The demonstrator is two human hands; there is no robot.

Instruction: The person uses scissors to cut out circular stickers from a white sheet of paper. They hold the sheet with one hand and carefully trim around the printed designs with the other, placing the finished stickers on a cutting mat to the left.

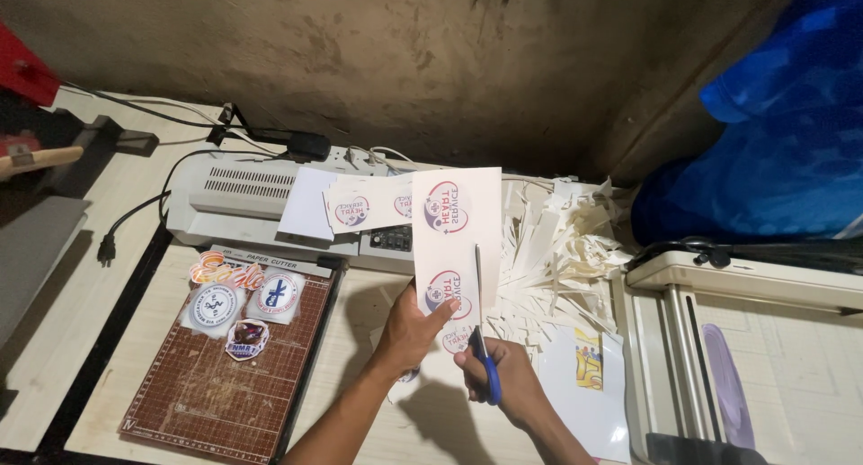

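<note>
Our left hand (409,326) pinches sticker sheet (454,249) | right hand (503,380) grips scissors (483,339), cutting | wooden table (360,411), bare stained wall (404,60)

Colours and patterns. Centre: tall white paper sheet (454,249) printed with round red-and-blue emblems; scissors with blue plastic handles (490,375) and grey blades. Lower left: reddish-brown cutting mat with a fine pale grid (216,388), framed in black, bearing cut-out stickers in orange, blue, red and white (235,296). Upper centre-left: pale grey laminating machine (238,195) with black cables. Centre right: heap of off-white paper strips (557,258). Upper right: bright blue plastic bag (773,132). Background: mottled brown wall (404,60).
</note>
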